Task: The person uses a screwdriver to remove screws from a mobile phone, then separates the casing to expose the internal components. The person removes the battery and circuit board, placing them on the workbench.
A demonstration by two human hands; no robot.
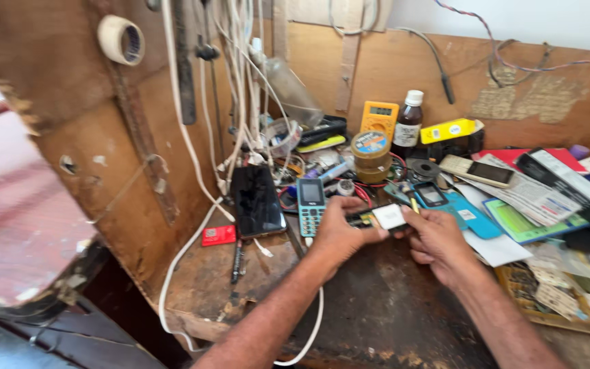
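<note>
Phone battery (388,216), white-labelled, pinched between left hand (339,232) and right hand (438,242) over dark workbench (377,307); teal keypad phone (311,203) just beside left hand, black smartphone (257,200) further left.

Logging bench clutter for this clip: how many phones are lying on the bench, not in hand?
4: a black smartphone left, a teal keypad phone beside it, a small blue phone past the hands, a pale phone far right. Clutter may hide more.

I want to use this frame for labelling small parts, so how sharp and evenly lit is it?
Head view: soft daylight, no harsh shadows; left hand and right hand slightly blurred around the small phone; black smartphone shows mild glare; left edge is smeared and washed out.
</note>
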